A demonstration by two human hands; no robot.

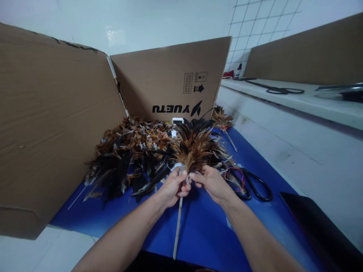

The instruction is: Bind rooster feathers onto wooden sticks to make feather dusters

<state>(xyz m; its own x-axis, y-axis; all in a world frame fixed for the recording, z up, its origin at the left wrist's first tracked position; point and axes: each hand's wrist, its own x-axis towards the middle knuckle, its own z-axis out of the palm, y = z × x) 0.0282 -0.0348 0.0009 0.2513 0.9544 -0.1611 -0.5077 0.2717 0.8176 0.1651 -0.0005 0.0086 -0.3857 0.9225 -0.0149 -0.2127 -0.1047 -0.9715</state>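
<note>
My left hand (171, 187) is closed around a feather duster (191, 149) at the place where its brown and black feathers meet the thin stick (177, 230). The feathers point away from me, and the stick hangs down toward the table's near edge. Fingers of my right hand (211, 182) pinch a pale, thin strip (197, 173) beside the feather base; its exact kind is unclear. Something small and red shows by my left fingertips. Behind and left of the duster spreads a heap of loose feathers (136, 141).
Black-handled scissors (262, 187) lie right of my hands on the blue tabletop (207, 230). Another small feather duster (222, 120) rests at the back right. Cardboard panels (159, 83) stand left and behind. A flat black object (314, 223) is at the right; more scissors (283, 90) sit on a ledge.
</note>
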